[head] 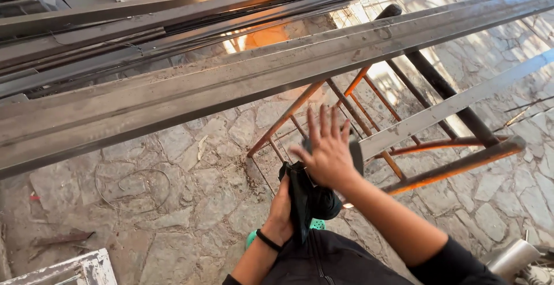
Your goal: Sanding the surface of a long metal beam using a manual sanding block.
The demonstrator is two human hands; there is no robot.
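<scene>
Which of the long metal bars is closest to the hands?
The pale grey flat bar slanting just past the right hand; the wide beams lie farther up.

No packages, labels, signs or screens appear before me in this view.
</scene>
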